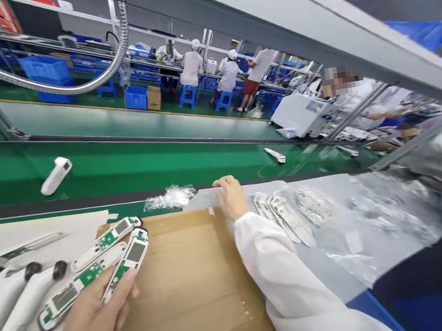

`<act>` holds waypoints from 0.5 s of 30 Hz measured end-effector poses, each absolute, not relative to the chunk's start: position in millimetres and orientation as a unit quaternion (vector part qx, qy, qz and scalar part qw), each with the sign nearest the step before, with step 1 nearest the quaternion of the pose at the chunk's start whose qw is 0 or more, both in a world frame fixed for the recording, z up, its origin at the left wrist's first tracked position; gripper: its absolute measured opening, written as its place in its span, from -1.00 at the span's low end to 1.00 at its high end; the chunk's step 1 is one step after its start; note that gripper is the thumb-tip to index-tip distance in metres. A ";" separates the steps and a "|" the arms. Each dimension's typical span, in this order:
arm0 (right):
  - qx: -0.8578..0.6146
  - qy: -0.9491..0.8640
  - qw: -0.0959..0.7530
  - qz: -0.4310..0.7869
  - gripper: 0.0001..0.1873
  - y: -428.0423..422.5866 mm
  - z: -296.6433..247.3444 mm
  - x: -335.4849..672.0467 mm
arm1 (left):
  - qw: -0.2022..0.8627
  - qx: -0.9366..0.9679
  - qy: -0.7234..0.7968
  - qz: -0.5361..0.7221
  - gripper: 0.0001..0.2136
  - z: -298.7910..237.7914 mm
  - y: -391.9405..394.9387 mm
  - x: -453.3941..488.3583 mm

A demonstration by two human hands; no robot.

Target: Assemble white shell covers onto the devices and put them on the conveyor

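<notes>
My left hand (105, 310) grips a white device housing with a green circuit board and a grey screen (136, 251), tilted above the left edge of a cardboard sheet (186, 264). Beside it lie more open housings with boards, one farther back (107, 239) and one partly behind my fingers (68, 295). At the cardboard's far right corner is my right hand (232, 197), its fingers curled together over clear plastic; whatever they pinch is hidden. Just right of it rest several white housing shells (284, 214). A crumpled bundle of clear film (173, 197) lies to its left.
White handles with black ends (27, 288) crowd the left side. Small white parts (314, 206) lie in clear bags at right. Beyond the edge, a green conveyor belt (162, 160) carries a white handheld device (56, 175). Metal frame bars pass overhead; co-workers sit farther off.
</notes>
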State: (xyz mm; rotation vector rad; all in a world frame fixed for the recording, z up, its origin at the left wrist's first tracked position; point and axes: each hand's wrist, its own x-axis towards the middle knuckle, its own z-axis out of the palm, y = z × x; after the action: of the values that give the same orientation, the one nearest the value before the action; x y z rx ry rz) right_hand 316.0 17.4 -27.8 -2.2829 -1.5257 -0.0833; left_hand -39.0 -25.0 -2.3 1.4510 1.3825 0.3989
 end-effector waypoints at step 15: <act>-0.913 -0.305 0.259 0.079 -0.95 -128.3 -1.0 448.6 | 0.564 0.613 0.531 0.154 -0.43 8.5 -41.4 -1.5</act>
State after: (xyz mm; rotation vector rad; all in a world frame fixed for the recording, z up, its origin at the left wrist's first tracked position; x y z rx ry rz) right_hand 448.6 -128.3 -1.0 -2.4754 -0.8258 0.2130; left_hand -1.5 -41.4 8.5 1.4435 1.2498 0.3619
